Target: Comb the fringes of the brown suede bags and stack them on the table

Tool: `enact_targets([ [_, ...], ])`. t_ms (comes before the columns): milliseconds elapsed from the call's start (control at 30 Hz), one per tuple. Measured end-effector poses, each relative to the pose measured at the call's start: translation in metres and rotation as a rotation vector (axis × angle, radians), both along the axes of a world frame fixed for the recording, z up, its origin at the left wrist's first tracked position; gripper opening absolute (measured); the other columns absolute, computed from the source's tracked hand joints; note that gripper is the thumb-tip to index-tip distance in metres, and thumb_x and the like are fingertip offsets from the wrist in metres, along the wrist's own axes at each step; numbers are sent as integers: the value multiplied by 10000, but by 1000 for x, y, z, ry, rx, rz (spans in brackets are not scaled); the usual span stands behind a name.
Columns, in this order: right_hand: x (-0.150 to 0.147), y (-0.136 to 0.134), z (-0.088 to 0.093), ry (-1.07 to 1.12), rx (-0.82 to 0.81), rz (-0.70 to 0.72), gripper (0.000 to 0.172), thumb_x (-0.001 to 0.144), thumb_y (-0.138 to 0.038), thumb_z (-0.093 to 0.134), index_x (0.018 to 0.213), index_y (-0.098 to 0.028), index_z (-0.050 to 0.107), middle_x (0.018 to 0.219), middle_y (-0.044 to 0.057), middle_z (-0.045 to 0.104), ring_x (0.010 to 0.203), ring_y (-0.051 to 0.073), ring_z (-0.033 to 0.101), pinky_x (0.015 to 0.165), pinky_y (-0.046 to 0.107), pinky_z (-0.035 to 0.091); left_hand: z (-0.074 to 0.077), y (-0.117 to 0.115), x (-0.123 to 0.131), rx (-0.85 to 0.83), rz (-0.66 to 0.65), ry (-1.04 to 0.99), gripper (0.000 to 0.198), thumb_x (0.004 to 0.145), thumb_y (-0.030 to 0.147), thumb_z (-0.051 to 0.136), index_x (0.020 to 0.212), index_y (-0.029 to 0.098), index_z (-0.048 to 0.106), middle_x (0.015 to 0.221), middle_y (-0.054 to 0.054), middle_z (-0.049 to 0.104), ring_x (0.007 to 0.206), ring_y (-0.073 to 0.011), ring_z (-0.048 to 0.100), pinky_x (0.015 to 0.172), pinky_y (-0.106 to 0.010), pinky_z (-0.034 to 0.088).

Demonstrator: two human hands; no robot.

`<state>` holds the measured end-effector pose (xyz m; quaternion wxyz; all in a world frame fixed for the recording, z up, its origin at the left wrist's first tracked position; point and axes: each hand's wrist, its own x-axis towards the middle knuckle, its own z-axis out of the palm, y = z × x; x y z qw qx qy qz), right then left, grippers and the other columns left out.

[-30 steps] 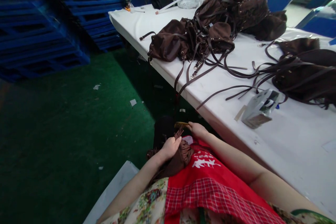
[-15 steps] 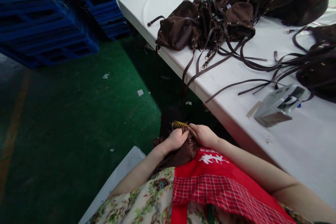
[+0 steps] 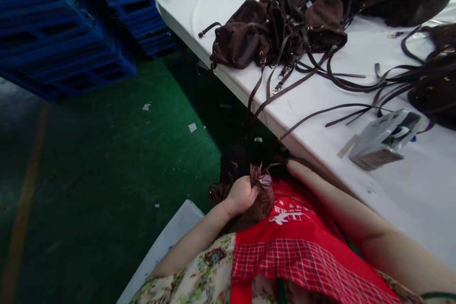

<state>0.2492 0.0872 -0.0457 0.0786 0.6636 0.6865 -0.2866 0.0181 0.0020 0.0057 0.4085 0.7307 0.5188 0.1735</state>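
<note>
Fingers of the left hand are closed around a bunch of brown fringe, its thin strips sticking up above the fist and hanging in a thick tuft below. The fringe lies over the person's lap, against brown cloth, just in front of the red apron. The right hand is in shadow by the table edge, a thin brown strand stretching toward it; whether its fingers are open or closed I cannot tell. On the white table, a shiny see-through packet sits near the edge, its contents unclear. Beyond it, dark brown bags slump in heaps, with long straps and metal rings trailing; what they hold is hidden.
</note>
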Motion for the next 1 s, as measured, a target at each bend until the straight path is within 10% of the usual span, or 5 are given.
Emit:
enact_targets([
  [133,-6,-6,17,119,6,50,403,981,-402,282,888,-181,605,770,56,678,691,153,610,640,236,395,-2,3,-6,-77,75,-49,350,915,299,344,801,146,637,814,-106,687,821,-225,648,755,-310,480],
  [300,-31,-32,79,403,241,188,401,983,-444,235,849,-204,528,722,29,629,655,149,568,626,241,369,-6,11,-3,-142,84,-87,346,906,324,354,881,143,648,902,-107,698,876,-233,643,770,-311,472],
  [433,-43,-57,101,253,185,435,279,966,-370,321,894,-206,534,797,48,651,698,159,585,614,251,340,-7,12,0,-190,152,-28,280,869,279,401,829,141,641,823,-89,693,790,-218,639,734,-310,473],
  [833,-15,-37,19,-47,19,264,300,962,-342,331,977,-178,582,842,100,678,754,208,638,612,273,386,1,3,-9,-27,158,-187,249,828,189,414,921,129,636,955,-107,670,931,-228,607,873,-327,454],
  [1000,5,-23,1,497,-88,-101,268,849,-403,560,949,-156,593,912,88,687,779,184,622,655,273,460,-3,6,-13,-208,321,-384,351,873,342,404,903,99,656,963,-112,694,961,-249,614,888,-341,453],
])
